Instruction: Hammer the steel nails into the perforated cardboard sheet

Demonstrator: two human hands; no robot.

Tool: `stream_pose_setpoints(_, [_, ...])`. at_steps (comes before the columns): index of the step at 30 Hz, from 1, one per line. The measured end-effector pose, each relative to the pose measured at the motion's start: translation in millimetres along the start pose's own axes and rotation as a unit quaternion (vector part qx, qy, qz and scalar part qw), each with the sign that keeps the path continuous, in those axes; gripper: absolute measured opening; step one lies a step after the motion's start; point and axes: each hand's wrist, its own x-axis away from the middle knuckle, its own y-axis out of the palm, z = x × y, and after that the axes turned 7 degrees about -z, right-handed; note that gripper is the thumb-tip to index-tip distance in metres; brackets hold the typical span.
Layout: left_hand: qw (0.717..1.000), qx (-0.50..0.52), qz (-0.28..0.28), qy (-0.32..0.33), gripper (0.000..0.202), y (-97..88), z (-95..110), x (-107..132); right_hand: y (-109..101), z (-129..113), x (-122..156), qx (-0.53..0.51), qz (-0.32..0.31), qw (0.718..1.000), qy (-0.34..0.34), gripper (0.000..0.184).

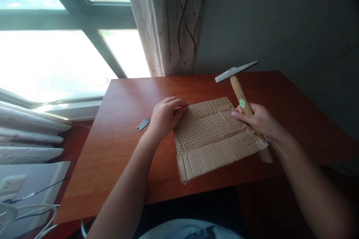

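A piece of cardboard (209, 130), folded along creases and punched with rows of small holes, lies on the wooden table. My left hand (167, 115) is at its upper left corner, fingers pinched around a thin nail whose tip barely shows. Most of that nail is hidden by the fingers. On the right, my right hand (259, 119) grips a hammer (238, 89) by its wooden handle, with the metal head raised above the table. The handle's lower end passes beside the cardboard's right edge. A small bundle of nails (143, 123) rests left of my left hand.
The reddish-brown table (117, 149) ends at its front edge near my body. Behind it hangs a patterned curtain (174, 22) between a bright window and a dark wall. White cables (46, 213) and a wall socket (13, 185) are at lower left.
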Motion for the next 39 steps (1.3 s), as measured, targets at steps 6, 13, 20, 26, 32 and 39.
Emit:
stream_pose_setpoints(6, [0.998,0.040,0.035,-0.026,0.008,-1.6,0.9,1.2,4.0,-12.0,5.7,0.021,0.024,0.999,-0.037,0.037])
stream_pose_setpoints(13, [0.975,0.182,0.097,-0.081,0.010,-8.4,0.7,3.3,9.1,-12.0,3.2,0.006,0.032,0.998,-0.051,0.039])
stream_pose_setpoints(20, [0.946,0.265,0.151,-0.113,0.012,-18.0,2.4,0.5,20.2,4.5,-5.6,-0.038,0.040,0.997,-0.060,0.046])
stream_pose_setpoints(26, [0.942,0.269,0.161,-0.120,0.008,-17.1,-1.9,0.6,26.4,13.7,-8.0,-0.045,0.046,0.996,-0.065,0.042])
stream_pose_setpoints(32, [0.935,0.292,0.160,-0.123,0.015,-16.1,-3.2,2.5,28.4,15.0,-8.2,-0.050,0.058,0.995,-0.062,0.042])
stream_pose_setpoints(39, [0.945,0.280,0.119,-0.117,0.010,-16.1,-2.1,3.0,32.0,16.5,-6.8,-0.052,0.056,0.996,-0.045,0.040])
